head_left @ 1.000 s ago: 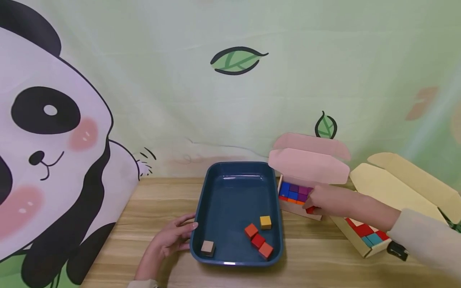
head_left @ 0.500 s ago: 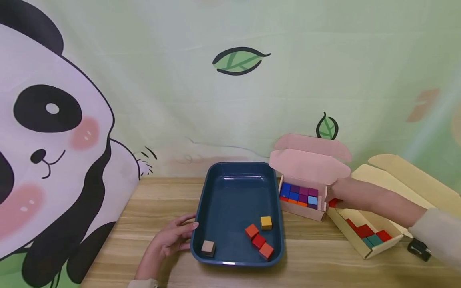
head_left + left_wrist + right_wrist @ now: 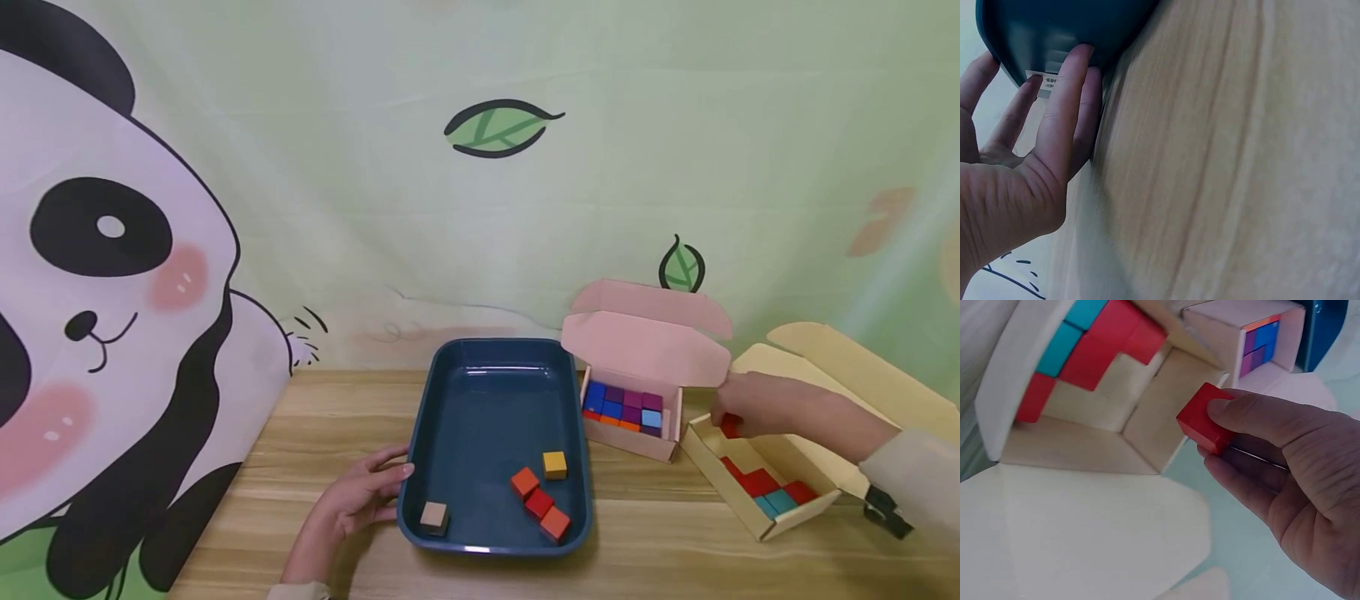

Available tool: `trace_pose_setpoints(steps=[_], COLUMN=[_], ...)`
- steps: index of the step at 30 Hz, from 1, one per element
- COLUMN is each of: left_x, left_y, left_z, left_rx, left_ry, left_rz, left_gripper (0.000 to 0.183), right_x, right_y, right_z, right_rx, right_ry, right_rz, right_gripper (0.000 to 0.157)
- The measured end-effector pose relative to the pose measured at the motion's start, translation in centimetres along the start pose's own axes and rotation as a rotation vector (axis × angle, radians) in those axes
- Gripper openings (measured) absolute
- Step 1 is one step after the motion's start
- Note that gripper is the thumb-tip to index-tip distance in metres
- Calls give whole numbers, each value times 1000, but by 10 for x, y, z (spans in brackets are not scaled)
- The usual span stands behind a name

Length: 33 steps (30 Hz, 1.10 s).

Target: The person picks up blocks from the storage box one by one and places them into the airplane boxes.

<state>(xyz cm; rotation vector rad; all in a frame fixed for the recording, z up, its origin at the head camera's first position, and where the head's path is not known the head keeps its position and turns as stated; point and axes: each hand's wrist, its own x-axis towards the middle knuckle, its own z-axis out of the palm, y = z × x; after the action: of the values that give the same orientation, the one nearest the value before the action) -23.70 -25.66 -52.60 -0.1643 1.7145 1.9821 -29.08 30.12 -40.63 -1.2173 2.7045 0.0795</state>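
My right hand [image 3: 772,404] pinches a red cube [image 3: 1207,419] between thumb and fingers, above the far left end of the yellow box [image 3: 731,504]. Inside that box lie red blocks [image 3: 759,482] and teal blocks [image 3: 780,500], all toward the near side. My left hand [image 3: 352,496] touches the left outer wall of the dark blue tray [image 3: 491,392] with its fingers extended. The left wrist view shows the fingers [image 3: 1060,112] against the tray's side, by a small label. In the tray sit a pale cube [image 3: 433,517], a yellow cube [image 3: 554,465] and a touching row of red and orange cubes [image 3: 538,503].
Between tray and yellow box stands a pink box [image 3: 637,446], lid up, with blue, purple, orange and light blue blocks [image 3: 622,408]. The yellow box's lid [image 3: 862,367] leans open behind it. A printed cloth [image 3: 360,208] hangs behind the wooden table [image 3: 675,550].
My right hand has moved right with the red cube, from the pink box to over the yellow box. The pink box's blocks are now uncovered. My left hand has stayed at the tray.
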Motion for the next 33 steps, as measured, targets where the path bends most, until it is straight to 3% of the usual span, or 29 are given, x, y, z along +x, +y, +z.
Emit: trace_pose_setpoints(steps=[11, 17, 24, 28, 33], left_x=[-1, 0, 1, 1, 0], left_y=[-1, 0, 1, 1, 2], left_z=[0, 0, -1, -1, -1], left_rx=[0, -3, 2, 5, 8], left_ry=[5, 9, 6, 11, 11], left_rz=[-10, -14, -16, -20, -17], left_gripper=[66, 66, 66, 66, 66], right_x=[-2, -2, -3, -4, -4], right_y=[8, 8, 8, 9, 9], right_z=[29, 37, 46, 50, 50], right_rx=[88, 88, 162, 164, 139], right_ry=[-116, -136, -201, -199, -177], right_rz=[109, 131, 199, 172, 45], right_gripper=[27, 27, 26, 27, 26])
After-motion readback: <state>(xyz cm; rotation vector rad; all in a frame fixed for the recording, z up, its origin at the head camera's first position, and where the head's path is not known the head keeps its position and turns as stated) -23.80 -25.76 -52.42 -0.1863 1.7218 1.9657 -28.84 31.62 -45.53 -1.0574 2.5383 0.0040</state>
